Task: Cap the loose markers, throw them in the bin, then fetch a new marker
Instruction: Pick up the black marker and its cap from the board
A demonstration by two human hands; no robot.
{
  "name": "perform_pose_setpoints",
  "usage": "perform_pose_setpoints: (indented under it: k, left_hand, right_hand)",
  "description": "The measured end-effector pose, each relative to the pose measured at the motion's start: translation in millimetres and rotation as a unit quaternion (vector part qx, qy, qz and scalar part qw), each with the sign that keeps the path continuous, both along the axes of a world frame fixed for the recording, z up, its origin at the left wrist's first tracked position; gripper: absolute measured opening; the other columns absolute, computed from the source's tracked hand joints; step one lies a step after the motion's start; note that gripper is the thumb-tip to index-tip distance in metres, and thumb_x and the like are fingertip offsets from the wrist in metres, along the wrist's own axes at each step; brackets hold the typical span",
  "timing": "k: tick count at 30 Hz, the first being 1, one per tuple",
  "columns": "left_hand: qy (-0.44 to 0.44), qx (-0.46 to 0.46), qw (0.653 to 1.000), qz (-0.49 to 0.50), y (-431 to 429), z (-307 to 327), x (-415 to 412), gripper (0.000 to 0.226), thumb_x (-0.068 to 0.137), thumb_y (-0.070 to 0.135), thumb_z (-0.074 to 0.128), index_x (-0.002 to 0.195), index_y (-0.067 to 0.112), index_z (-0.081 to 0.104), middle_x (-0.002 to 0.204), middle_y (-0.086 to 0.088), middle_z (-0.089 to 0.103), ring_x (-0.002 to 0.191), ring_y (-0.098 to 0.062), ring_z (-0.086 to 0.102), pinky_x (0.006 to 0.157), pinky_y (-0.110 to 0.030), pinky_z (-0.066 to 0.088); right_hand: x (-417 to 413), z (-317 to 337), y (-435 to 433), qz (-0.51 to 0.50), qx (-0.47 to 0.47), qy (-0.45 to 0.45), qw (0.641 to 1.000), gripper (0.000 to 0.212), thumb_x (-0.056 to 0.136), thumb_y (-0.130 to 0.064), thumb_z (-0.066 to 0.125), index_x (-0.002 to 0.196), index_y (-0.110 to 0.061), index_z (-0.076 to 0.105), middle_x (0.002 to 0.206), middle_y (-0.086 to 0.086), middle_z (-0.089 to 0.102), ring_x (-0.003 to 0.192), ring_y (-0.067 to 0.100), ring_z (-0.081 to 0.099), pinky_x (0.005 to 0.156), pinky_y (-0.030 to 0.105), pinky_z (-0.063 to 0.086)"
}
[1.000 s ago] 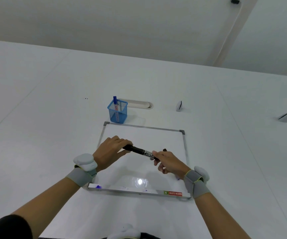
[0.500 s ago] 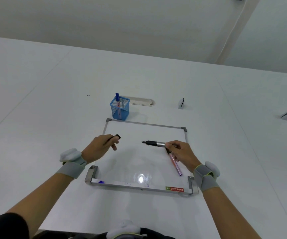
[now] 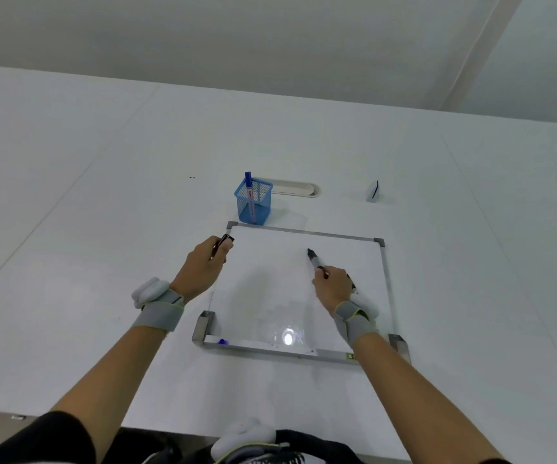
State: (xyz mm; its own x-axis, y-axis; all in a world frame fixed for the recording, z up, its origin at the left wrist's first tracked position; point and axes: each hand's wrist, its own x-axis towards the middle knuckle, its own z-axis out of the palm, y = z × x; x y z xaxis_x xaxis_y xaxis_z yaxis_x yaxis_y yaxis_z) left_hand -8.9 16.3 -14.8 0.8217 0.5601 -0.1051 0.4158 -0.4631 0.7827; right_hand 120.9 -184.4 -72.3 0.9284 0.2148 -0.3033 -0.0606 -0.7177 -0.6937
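Two hands hover over a whiteboard [image 3: 270,289] lying flat on a white table [image 3: 86,229]. At about 1 o'clock from the right hand [image 3: 334,286], a dark marker [image 3: 313,257] sticks out of its fingers, tip uncapped and pointing up-left toward 11 o'clock over the board. That hand is closed around the marker's barrel, wrist strapped in a grey band, forearm running in from 5 o'clock. The left hand [image 3: 203,267] sits at the board's left edge, curled narrowly around a dark cap [image 3: 222,244] that pokes out toward 1 o'clock; its forearm comes in from 7 o'clock. At 12 o'clock from the board, a blue mesh cup [image 3: 253,204] holds an upright blue marker [image 3: 249,187], well apart from both hands.
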Motion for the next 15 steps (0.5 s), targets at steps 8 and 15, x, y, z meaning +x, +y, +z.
perform_pose_setpoints:
  k: [8,15]
  left_hand:
    - [-0.009,-0.009,1.000,0.009,13.8,-0.4,-7.4,0.040,0.097,0.036,0.038,0.102,0.001,0.057,0.074,-0.002,0.053,0.062,-0.016,0.044,0.061,-0.031,0.036]
    - [-0.005,0.017,1.000,0.016,18.6,-3.0,-6.2,0.039,0.097,0.037,0.041,0.096,0.001,0.057,0.077,-0.006,0.053,0.067,-0.021,0.043,0.059,-0.030,0.034]
  right_hand:
    - [-5.9,10.5,26.7,0.102,0.032,0.049,0.993,0.025,0.089,-0.019,0.053,0.092,-0.005,0.074,0.082,0.013,0.074,0.069,0.023,0.061,0.064,0.028,0.050]
    - [2.1,19.7,1.9,0.121,0.038,0.083,0.988,0.023,0.087,-0.019,0.058,0.091,-0.005,0.075,0.058,-0.002,0.061,0.049,0.005,0.049,0.043,0.007,0.035]
